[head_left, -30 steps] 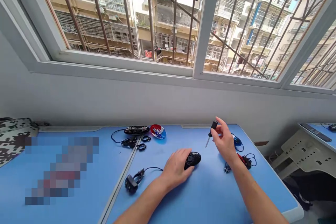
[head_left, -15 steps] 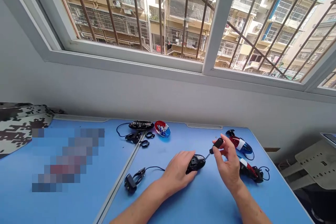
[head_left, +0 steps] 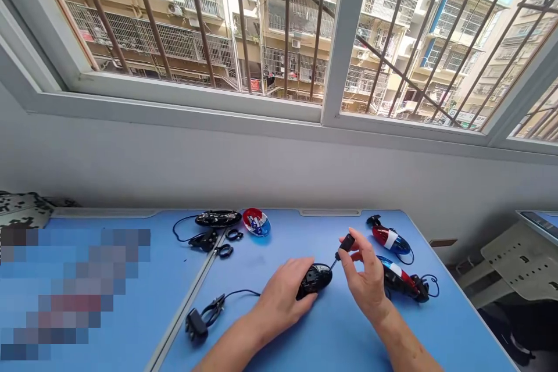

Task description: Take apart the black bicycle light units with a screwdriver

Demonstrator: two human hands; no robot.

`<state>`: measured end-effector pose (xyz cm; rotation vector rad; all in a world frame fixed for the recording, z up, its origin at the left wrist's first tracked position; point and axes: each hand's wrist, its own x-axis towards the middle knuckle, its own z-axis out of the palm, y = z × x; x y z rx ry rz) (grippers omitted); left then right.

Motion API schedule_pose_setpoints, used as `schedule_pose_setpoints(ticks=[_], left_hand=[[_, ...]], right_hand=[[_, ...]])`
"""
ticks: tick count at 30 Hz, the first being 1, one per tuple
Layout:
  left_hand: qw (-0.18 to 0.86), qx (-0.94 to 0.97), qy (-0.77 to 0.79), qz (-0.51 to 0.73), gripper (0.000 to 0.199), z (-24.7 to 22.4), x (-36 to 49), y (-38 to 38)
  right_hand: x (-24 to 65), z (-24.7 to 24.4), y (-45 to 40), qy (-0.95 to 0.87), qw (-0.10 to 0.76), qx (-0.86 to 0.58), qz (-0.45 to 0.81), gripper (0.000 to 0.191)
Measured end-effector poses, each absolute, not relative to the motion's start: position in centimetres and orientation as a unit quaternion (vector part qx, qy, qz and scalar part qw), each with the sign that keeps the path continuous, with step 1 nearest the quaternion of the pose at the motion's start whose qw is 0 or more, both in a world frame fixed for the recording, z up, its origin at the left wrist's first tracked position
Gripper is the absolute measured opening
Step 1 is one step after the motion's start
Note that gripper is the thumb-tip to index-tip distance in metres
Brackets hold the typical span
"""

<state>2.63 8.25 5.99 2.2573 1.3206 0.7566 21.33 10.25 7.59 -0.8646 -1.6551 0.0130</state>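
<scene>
My left hand [head_left: 285,293] is wrapped over a glossy black oval casing [head_left: 314,280], pressing it to the blue table. From under that hand a thin cable runs left to a black clamp piece with a small box [head_left: 197,324]. Between thumb and fingertips, my right hand [head_left: 365,273] grips a screwdriver [head_left: 346,246] by its black handle. Its shaft slants down left, and the tip meets the right end of the casing; the exact contact spot is too small to make out.
Two red, white and blue lamp-like units [head_left: 391,240] lie right of my hands. At the back left are a black oval shell [head_left: 218,218], black rings [head_left: 225,250] and a red-blue shell [head_left: 256,222]. A seam [head_left: 183,304] crosses the table. Behind stands a barred window.
The camera view has shifted, so everything on the table sits further left and slightly lower. Both hands keep their grips, and the screwdriver stays at the casing's right end.
</scene>
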Motion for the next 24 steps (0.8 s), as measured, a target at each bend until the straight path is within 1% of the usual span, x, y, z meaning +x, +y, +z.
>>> schedule_pose_setpoints(ticks=[7,13,24], left_hand=[[0.2,0.811,0.472,0.283,0.042,5.69,2.71,8.27],[0.204,0.808,0.474,0.285,0.048,5.89,2.68,8.22],[0.207,0.811,0.465,0.289,0.045,5.64,2.5,8.39]], right_hand=[[21.37,7.25,10.41,-0.717,0.591,-0.37,0.0,0.041],[21.32,7.22,10.23,-0.729,0.585,-0.355,-0.013,0.04],[21.14,7.57,9.89,-0.738,0.581,-0.342,-0.014,0.04]])
